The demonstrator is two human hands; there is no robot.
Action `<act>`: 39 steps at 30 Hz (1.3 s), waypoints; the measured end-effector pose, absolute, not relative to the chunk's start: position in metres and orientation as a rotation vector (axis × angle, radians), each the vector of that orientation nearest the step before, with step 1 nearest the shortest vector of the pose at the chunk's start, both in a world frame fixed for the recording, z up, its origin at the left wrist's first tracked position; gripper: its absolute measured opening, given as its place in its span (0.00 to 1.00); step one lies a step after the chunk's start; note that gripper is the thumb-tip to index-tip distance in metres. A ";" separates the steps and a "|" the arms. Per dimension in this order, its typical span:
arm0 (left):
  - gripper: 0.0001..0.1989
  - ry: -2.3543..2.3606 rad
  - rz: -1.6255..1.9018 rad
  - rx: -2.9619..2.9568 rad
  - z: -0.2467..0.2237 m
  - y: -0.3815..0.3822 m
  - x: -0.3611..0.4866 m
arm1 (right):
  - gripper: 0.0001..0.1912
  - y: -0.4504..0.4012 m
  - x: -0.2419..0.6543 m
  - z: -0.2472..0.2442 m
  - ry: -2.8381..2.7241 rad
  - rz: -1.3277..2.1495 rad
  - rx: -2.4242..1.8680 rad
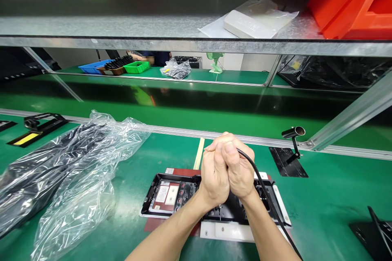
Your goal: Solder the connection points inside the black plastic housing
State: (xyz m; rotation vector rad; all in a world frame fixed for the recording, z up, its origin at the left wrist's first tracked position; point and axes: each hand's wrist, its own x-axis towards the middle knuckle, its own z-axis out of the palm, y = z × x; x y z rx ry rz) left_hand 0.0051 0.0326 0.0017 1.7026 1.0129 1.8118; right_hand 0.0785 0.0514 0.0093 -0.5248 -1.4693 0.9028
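Two clenched hands over a black housing, one smooth cable arcing away

At far left on the smooth green bench [330, 200], a black bracket [45, 124] has thin, curved arms above a flat base. Next comes a clear plastic bag [82, 183], glossy and deeply crinkled, with long dark shapes showing through it.

Near the middle, a shallow black housing [230, 214] with raised walls and a ribbed interior lies open side up over a reddish-brown board [153, 224]; a smooth white block [226, 230] runs along its near edge. Above it, the left hand [216, 169] is clenched, pressed against the right hand [241, 167]; what its fingers enclose is hidden. The right fingers are curled tight around a round, flexible black cable [260, 179], which leaves beside the thumb and bows down past the right forearm.

Farther right, a shiny metal tube [294, 131] sits on a slim black stem above a scuffed, flat black plate [286, 161]. At the right edge lies an angular black object [372, 228], partly cut off.
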 end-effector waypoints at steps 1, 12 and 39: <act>0.26 1.018 1.815 1.704 0.002 0.033 0.005 | 0.20 0.051 0.079 0.009 -1.470 0.903 -0.526; 0.27 1.050 1.820 1.675 -0.001 0.033 0.006 | 0.20 0.050 0.080 0.009 -1.475 0.907 -0.539; 0.40 0.991 1.458 1.990 0.001 0.009 -0.062 | 0.20 0.035 0.080 0.015 -1.536 0.811 -0.702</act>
